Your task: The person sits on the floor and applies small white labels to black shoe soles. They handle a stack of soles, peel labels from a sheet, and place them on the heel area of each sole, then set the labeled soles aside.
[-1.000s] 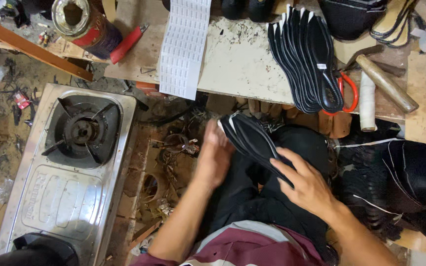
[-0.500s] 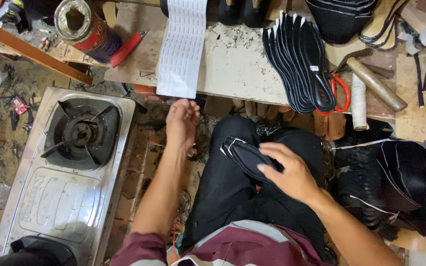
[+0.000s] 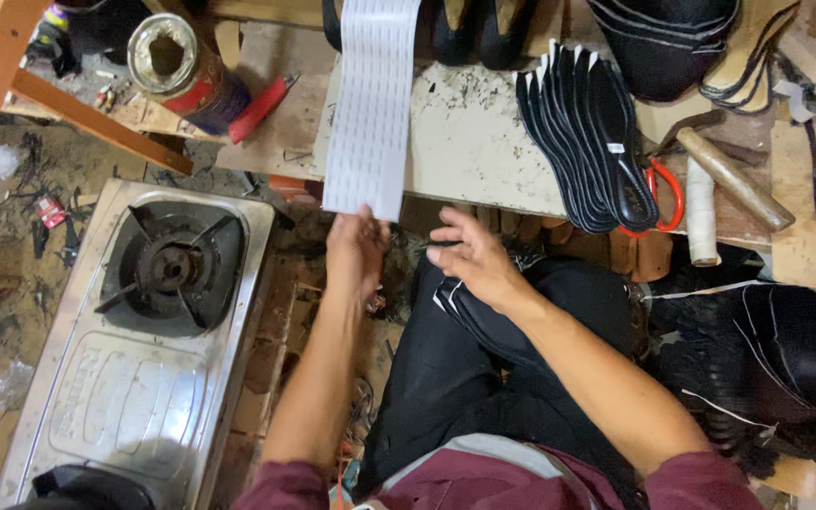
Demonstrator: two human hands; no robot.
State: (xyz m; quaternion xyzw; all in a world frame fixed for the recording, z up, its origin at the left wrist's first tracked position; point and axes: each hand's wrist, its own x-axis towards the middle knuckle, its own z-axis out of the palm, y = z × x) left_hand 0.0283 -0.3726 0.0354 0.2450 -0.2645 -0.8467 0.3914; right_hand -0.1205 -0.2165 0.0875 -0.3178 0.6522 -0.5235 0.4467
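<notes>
head view, steeply downward, close

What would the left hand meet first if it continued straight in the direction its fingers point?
Probably the white label strip: the left hand points up at its hanging lower edge, seemingly almost touching, though depth is unclear.

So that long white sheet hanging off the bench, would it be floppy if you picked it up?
Probably floppy: the white sheet looks thin and droops over the bench edge. It seems light, so the left hand at its lower end should lift it easily. It may crease or tear.
</notes>
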